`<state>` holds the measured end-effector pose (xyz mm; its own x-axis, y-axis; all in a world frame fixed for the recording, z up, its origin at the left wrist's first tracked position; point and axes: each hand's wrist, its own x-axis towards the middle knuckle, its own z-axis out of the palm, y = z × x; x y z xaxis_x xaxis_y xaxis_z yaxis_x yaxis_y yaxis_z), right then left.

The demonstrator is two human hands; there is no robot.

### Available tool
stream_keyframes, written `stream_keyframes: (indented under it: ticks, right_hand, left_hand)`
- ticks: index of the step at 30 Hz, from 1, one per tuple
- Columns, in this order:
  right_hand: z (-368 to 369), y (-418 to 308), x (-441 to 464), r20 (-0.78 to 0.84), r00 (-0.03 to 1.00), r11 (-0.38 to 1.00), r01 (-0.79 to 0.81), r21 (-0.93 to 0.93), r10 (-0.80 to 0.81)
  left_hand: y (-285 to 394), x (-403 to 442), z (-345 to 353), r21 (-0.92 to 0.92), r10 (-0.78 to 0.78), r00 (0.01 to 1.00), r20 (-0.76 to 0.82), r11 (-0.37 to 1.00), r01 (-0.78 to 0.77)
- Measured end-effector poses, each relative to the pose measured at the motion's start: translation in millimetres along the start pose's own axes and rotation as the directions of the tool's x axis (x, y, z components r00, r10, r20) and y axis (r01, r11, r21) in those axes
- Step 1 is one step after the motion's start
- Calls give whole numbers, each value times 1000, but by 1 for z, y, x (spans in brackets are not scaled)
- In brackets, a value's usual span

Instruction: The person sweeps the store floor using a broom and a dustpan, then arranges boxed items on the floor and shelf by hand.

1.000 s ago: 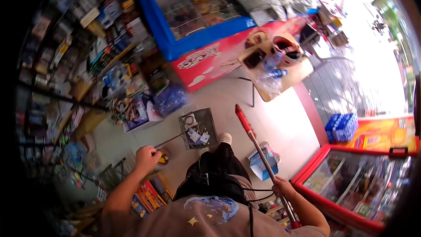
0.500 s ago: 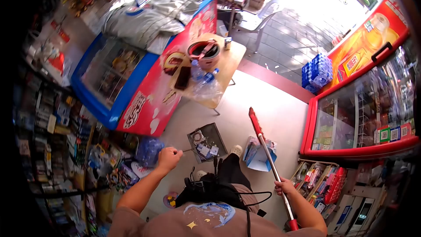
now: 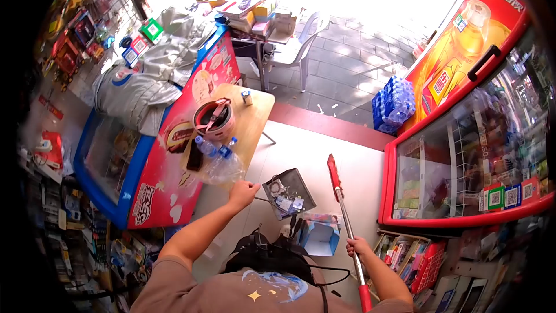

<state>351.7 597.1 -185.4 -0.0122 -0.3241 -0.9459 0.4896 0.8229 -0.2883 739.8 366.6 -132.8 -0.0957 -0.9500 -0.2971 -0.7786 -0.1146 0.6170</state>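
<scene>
In the head view my left hand (image 3: pixel 242 192) is closed around the thin handle of a dark grey dustpan (image 3: pixel 302 184). Paper scraps and other litter (image 3: pixel 286 200) lie in the pan, which is low over the pale floor; whether it touches cannot be told. My right hand (image 3: pixel 358 247) grips the silver pole of a broom (image 3: pixel 346 217). The broom's narrow red head points forward, to the right of the dustpan. A light blue open box (image 3: pixel 320 237) stands on the floor between the pan and the broom, close to my legs.
Ahead on the left, a small wooden table (image 3: pixel 255 107) bears a pink pot (image 3: pixel 214 120) and plastic bottles (image 3: pixel 223 162), beside a chest freezer (image 3: pixel 124 188). A red-framed fridge (image 3: pixel 385 188) stands right, near bottled water packs (image 3: pixel 394 104). Outside is a white chair (image 3: pixel 301 46).
My view has shifted forward, and the table appears closer to my left hand. The dustpan has moved ahead and nearer the blue box. Both hands keep hold of their handles.
</scene>
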Motion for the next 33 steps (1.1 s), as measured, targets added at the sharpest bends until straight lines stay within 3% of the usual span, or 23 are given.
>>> stream_keyframes:
  ticks: [3, 10, 14, 15, 16, 18, 21, 23, 29, 33]
  right_hand:
    - [10, -37, 25, -73, 997, 999, 12, 30, -10]
    - [20, -149, 65, 40, 999, 876, -47, 480, 31]
    - [33, -203, 74, 0, 999, 862, 28, 506, -33]
    - [37, -218, 76, -12, 1000, 830, 21, 557, -17]
    - [24, -222, 95, 35, 999, 808, -4, 589, -20]
    - [39, -248, 93, 24, 999, 763, 17, 646, -42]
    - [46, -282, 107, 70, 997, 715, -28, 698, -30]
    - [48, -312, 117, 107, 994, 682, -71, 728, -10]
    - [45, -425, 175, 130, 988, 702, -154, 695, 88]
    - [36, -525, 229, 216, 969, 652, -240, 720, 117]
  left_hand:
    - [38, 62, 13, -130, 0, 1000, 14, 991, 1]
    - [96, 225, 22, -147, 55, 997, 46, 988, -48]
    - [140, 316, 5, -23, 150, 989, -5, 988, -150]
    - [159, 338, -6, 0, 165, 985, 45, 986, -165]
    - [162, 368, 4, 53, 238, 970, -38, 970, -236]
    - [198, 408, -7, -10, 208, 978, 24, 978, -208]
    - [235, 475, 2, 6, 314, 947, -71, 949, -314]
    - [258, 521, 6, 17, 325, 945, -37, 946, -325]
    - [298, 672, 49, 115, 430, 896, -111, 901, -419]
    - [329, 773, 97, 165, 444, 894, -57, 887, -430]
